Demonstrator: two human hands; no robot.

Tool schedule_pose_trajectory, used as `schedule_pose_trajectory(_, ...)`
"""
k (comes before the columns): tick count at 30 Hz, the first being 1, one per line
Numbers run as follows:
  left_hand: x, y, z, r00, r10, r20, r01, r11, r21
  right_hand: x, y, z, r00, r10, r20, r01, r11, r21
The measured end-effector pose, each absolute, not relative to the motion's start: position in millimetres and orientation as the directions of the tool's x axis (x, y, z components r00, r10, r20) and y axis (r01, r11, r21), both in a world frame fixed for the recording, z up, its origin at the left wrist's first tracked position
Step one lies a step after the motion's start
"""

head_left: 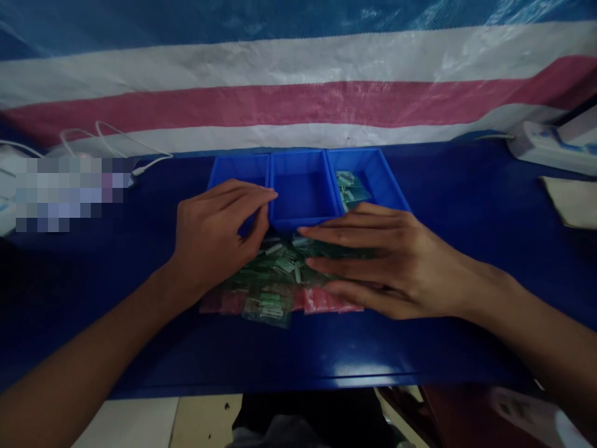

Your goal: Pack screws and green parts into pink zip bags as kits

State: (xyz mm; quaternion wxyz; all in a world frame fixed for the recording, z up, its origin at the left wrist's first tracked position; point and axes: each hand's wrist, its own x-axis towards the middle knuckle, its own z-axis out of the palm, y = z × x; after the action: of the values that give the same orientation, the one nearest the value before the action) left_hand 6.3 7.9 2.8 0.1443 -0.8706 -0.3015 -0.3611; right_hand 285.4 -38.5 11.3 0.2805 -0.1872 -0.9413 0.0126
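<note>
Lying on the glossy blue surface (336, 348), thin plastic packets (284, 267) tinted green and pink crowd before three smooth, boxy trays (296, 222), the rightmost holding more; the right hand (396, 261) has fingers loosely spread over the packets, while the left hand (221, 230) curls narrowly, fingertips near thumb, any grip seemingly too dim to tell
</note>
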Motion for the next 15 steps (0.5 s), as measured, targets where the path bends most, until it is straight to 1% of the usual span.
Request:
schedule_pose_trajectory(2,6.3,8.2,2.9,0.566,0.404,0.719,0.621,-0.783,-0.049,283.8,-40.5,9.9,-0.796,0.352,0.492,0.357,0.93,-0.087)
schedule_pose_trajectory(4,5.4,8.9,2.8,0.586,0.373,0.719,0.595,-0.801,-0.07,280.9,-43.0,8.8,-0.796,0.338,0.502,0.37,0.928,-0.039)
schedule_pose_trajectory(8,3.7,7.3,5.0,0.595,0.396,0.7,0.61,-0.789,-0.072,276.1,-45.5,7.9,-0.765,0.301,0.57,0.398,0.916,0.05)
schedule_pose_trajectory(10,3.5,5.2,7.5,0.586,0.393,0.708,0.611,-0.788,-0.069,276.2,-45.5,7.4,-0.726,0.287,0.624,0.407,0.912,0.054)
schedule_pose_trajectory(12,3.6,3.1,9.8,0.583,0.351,0.733,0.589,-0.804,-0.083,277.3,-46.1,6.8,-0.64,0.333,0.692,0.456,0.89,-0.007)
schedule_pose_trajectory(14,3.8,0.7,11.3,0.57,0.334,0.751,0.586,-0.806,-0.087,278.3,-48.0,7.0,-0.496,0.436,0.751,0.538,0.833,-0.128)
schedule_pose_trajectory(15,3.8,-0.8,11.7,0.568,0.331,0.753,0.586,-0.806,-0.088,278.5,-49.4,7.7,-0.42,0.494,0.761,0.563,0.8,-0.208)
